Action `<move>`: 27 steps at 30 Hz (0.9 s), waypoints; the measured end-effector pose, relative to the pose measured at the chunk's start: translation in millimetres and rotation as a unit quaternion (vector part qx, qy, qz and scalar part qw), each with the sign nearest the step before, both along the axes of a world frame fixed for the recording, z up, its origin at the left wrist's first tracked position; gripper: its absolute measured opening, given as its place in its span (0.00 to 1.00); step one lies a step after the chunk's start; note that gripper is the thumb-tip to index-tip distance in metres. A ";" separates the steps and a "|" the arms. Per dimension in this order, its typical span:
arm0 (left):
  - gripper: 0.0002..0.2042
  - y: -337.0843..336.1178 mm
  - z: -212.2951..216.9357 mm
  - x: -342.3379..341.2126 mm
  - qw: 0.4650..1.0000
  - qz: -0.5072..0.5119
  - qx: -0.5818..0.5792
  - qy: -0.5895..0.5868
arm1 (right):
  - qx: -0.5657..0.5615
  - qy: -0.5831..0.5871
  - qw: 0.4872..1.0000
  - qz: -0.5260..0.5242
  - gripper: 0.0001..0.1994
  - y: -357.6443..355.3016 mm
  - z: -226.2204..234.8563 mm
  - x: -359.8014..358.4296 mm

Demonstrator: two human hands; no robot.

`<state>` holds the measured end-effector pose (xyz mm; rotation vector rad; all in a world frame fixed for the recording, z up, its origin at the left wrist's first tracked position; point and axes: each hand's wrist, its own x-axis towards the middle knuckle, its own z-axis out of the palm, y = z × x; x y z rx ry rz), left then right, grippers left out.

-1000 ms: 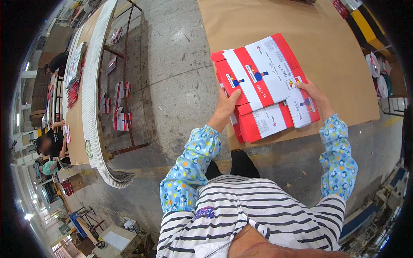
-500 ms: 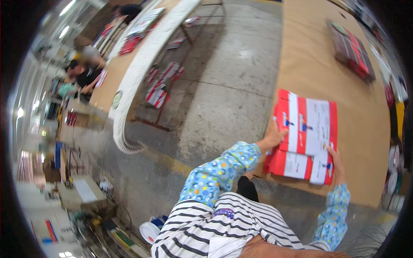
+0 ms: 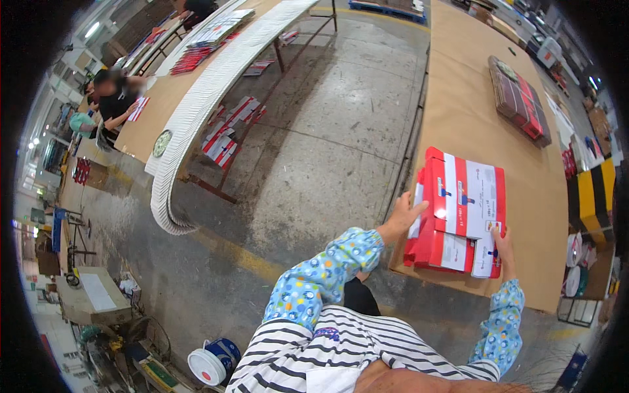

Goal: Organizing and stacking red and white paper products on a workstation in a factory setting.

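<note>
A stack of flat red-and-white printed cartons lies at the near end of the brown-covered table, its sheets slightly offset from one another. At its left edge is my left hand, thumb stretched out against the side and fingers apart; part of them is hidden beside the stack. My right hand grips the lower right edge, with fingertips on the top carton. Patterned blue sleeves cover both my forearms.
Farther along the brown-covered table lies a strapped dark bundle with red in it. A white curved conveyor runs at the left, with red-white cartons below. A person works behind it. A white bucket stands on the floor.
My left hand has slid outward from the top of the carton stack to its left edge, its thumb now extended. My right hand stays at the right edge. The view has shifted slightly.
</note>
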<state>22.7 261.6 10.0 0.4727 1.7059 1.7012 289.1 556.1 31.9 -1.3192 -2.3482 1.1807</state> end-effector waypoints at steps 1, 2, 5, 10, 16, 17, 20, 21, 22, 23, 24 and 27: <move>0.29 -20.7 -9.9 -6.3 1.000 0.011 0.002 0.002 | 0.002 0.002 1.000 0.011 0.29 1.5 -1.8 -1.0; 0.28 -45.2 -20.1 -8.2 1.000 0.004 -0.013 -0.014 | 0.158 -0.026 0.987 -0.029 0.27 -2.8 -4.0 4.0; 0.24 -132.5 -64.8 -8.9 0.996 0.052 -0.074 -0.017 | 0.332 -0.009 0.943 -0.031 0.24 -48.0 28.2 -30.5; 0.16 -287.9 -110.2 14.8 0.969 0.127 -0.136 -0.165 | 0.315 0.179 0.928 0.091 0.16 -210.4 88.8 -94.4; 0.12 -406.0 -125.7 63.4 0.893 0.356 -0.136 -0.239 | 0.160 0.143 0.915 0.343 0.09 -302.6 -24.8 -173.1; 0.12 -425.2 -128.0 75.2 0.876 0.394 -0.137 -0.241 | 0.103 0.099 0.911 0.388 0.09 -315.2 -59.2 -179.3; 0.11 -459.5 -129.3 93.1 0.835 0.484 -0.085 -0.248 | 0.033 0.008 0.897 0.441 0.10 -346.2 -140.5 -190.9; 0.11 -464.3 -127.6 96.2 0.832 0.491 -0.083 -0.245 | 0.048 -0.047 0.860 0.506 0.11 -347.5 -165.1 -192.4; 0.11 -461.2 -125.3 98.8 0.815 0.520 -0.076 -0.246 | 0.064 -0.104 0.816 0.566 0.12 -342.8 -185.6 -192.0; 0.11 -461.6 -123.1 105.8 0.795 0.549 -0.072 -0.249 | 0.063 -0.105 0.811 0.572 0.12 -342.2 -202.0 -186.1; 0.11 -464.6 -121.5 104.7 0.790 0.557 -0.070 -0.246 | 0.030 -0.147 0.767 0.623 0.13 -342.5 -214.8 -188.9; 0.11 -485.6 -112.9 92.8 0.772 0.589 -0.025 -0.238 | 0.001 -0.177 0.706 0.686 0.15 -355.6 -232.4 -193.6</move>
